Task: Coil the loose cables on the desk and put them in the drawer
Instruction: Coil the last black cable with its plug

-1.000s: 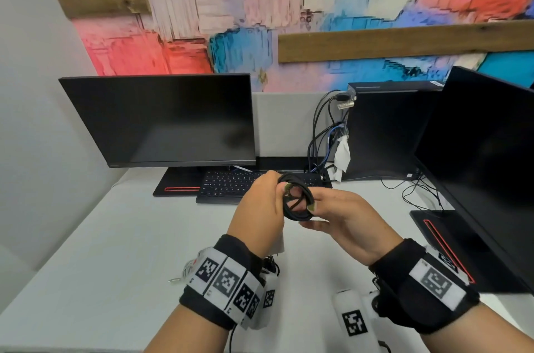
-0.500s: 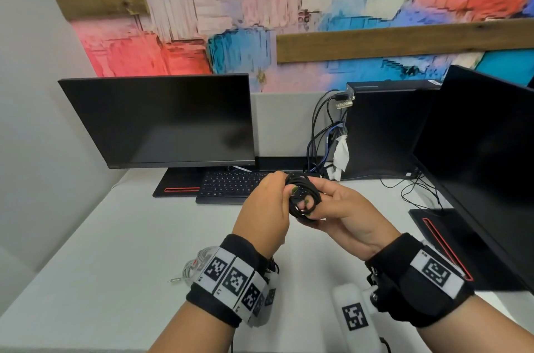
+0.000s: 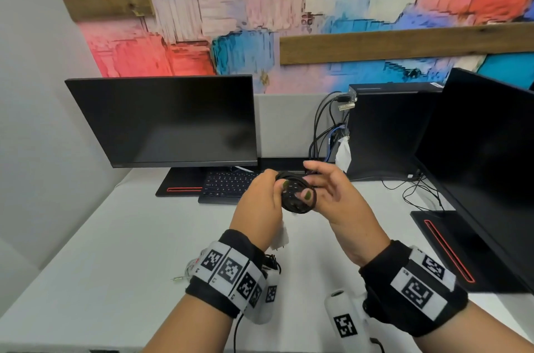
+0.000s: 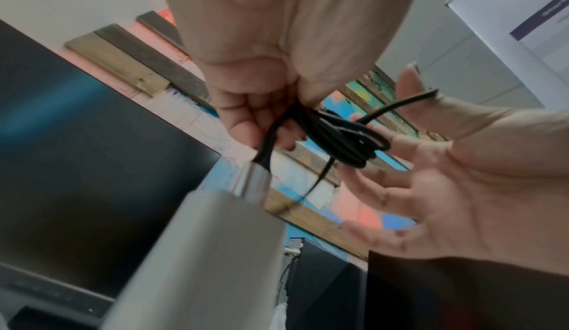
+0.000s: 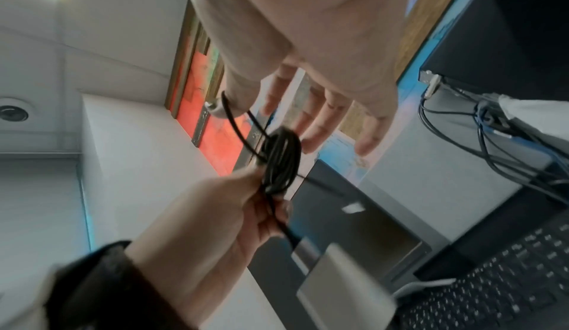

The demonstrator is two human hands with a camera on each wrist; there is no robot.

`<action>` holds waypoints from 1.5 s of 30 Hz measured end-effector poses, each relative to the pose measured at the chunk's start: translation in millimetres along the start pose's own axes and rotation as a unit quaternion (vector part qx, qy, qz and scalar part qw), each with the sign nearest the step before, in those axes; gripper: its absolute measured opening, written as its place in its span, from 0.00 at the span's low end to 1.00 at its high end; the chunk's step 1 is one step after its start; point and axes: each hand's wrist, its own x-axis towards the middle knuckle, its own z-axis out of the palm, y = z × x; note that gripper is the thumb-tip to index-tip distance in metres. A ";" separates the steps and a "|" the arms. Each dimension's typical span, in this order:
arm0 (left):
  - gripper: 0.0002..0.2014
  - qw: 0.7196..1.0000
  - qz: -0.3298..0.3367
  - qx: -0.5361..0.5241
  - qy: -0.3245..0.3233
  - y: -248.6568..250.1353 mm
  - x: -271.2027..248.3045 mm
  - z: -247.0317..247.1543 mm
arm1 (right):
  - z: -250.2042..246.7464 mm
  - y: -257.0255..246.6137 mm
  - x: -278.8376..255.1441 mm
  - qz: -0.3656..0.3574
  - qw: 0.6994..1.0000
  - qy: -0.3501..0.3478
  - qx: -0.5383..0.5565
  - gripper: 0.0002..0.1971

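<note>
between both hands (image 3: 261,202) hangs left-pinched black cable (image 3: 297,196).

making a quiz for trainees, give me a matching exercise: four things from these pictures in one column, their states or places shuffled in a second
Things:
1. left hand
2. right hand
3. keyboard
4. white cable

States or places:
A. fingers spread, thumb on the coil
B. lying on the desk by the left wrist
C. gripping the black cable coil
D. below the left monitor

Pairs: 1-C, 2-A, 3-D, 4-B
</note>
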 end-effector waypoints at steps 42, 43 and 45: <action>0.11 0.994 -0.078 0.033 0.065 -26.9 7.6 -5.9 | -13.6 2.1 -0.4 0.106 0.989 -0.089 -0.057 0.13; 0.10 0.995 -0.075 0.035 0.064 -25.9 8.0 -6.0 | -13.7 2.8 -0.7 0.105 0.989 -0.092 -0.057 0.11; 0.11 0.995 -0.071 0.038 0.061 -24.6 8.8 -5.2 | -14.3 3.5 -0.9 0.107 0.990 -0.094 -0.014 0.08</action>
